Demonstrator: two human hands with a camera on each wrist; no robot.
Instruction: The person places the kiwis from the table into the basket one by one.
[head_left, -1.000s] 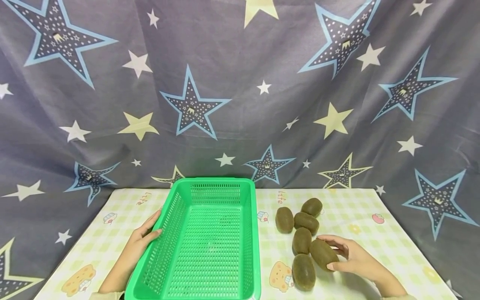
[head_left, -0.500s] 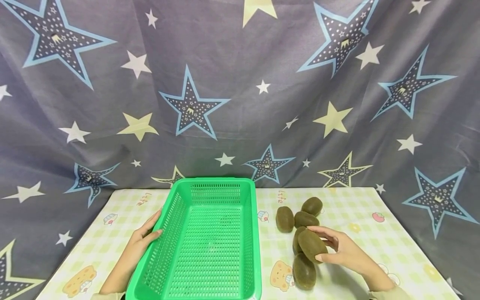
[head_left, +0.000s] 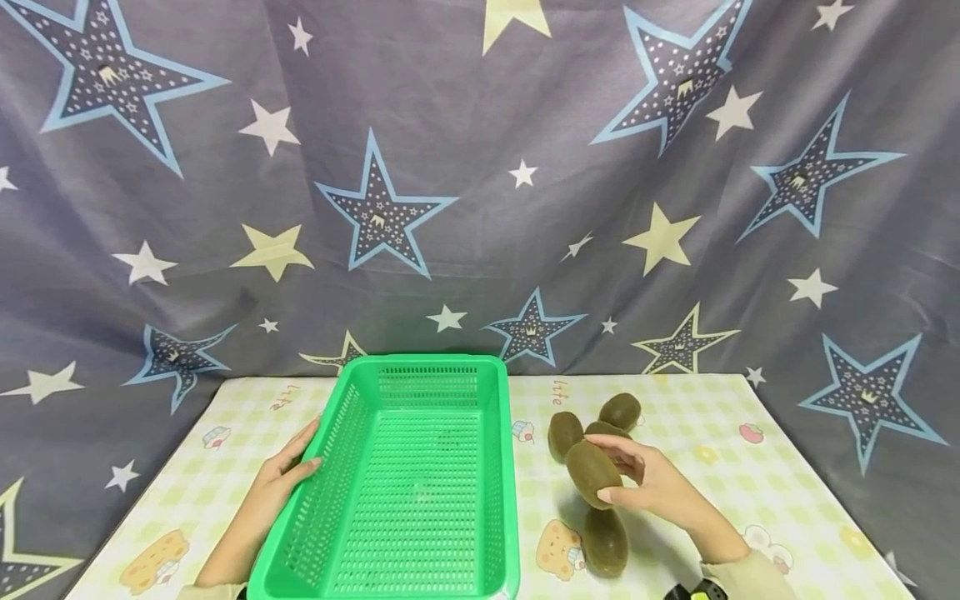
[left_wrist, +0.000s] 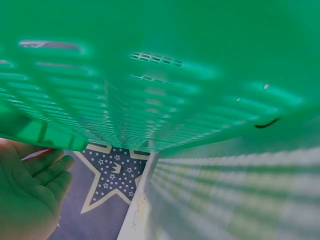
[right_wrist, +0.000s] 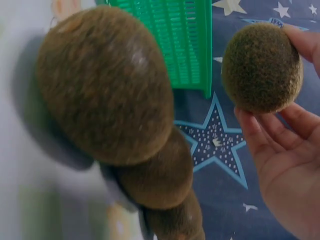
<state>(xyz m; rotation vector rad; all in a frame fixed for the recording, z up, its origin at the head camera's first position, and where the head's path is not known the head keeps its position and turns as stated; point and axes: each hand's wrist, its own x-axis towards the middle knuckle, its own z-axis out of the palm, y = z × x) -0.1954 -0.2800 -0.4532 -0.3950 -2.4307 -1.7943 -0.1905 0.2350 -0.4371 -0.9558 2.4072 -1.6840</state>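
My right hand (head_left: 648,483) pinches a brown, fuzzy kiwifruit (head_left: 592,473) between thumb and fingers. In the right wrist view, that held kiwifruit (right_wrist: 262,67) shows apart from the others, raised off the table. Beneath it in the head view lies a kiwifruit (head_left: 606,543), and another close by is hidden. Farther back are more kiwifruits, one on the left (head_left: 565,435) and one at the rear (head_left: 620,411). My left hand (head_left: 281,475) holds the left rim of a green plastic basket (head_left: 512,483), its thumb over the edge. No fruit lies inside the basket.
A checked, cartoon-printed tablecloth (head_left: 697,500) covers the table. Behind it hangs a dark curtain (head_left: 480,250) with stars. The basket's right wall stands between its inside and the kiwifruits. In the right wrist view several kiwifruits (right_wrist: 105,85) line up close to the camera.
My right hand has lifted the kiwifruit from the right of the group and carried it left, over the others. The left hand stays at the basket's rim.
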